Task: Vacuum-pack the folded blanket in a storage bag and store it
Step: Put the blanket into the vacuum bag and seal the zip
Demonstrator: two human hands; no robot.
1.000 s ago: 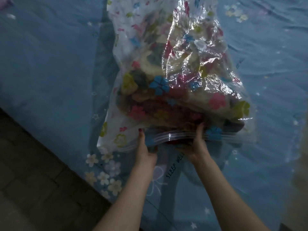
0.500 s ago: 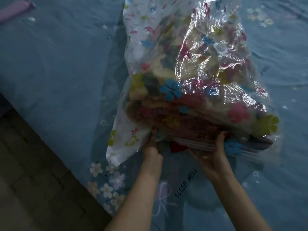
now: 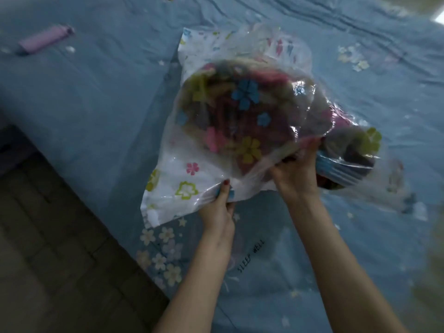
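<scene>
bag: clear storage bag with flower print, lifted at its near edge above the bed, the far end toward the bed's middle
blanket: folded blanket inside the bag, dark multicolour bundle, bulging against the plastic
left hand: left hand pinches the bag's near edge, thumb on top, fingers curled underneath
right hand: right hand grips the bag's mouth just right of the left hand, fingers closed round bunched plastic
other: purple tube-shaped object lies on the bed, well left of the bag, details blurred
floor: dark tiled floor, left of the bed edge
</scene>
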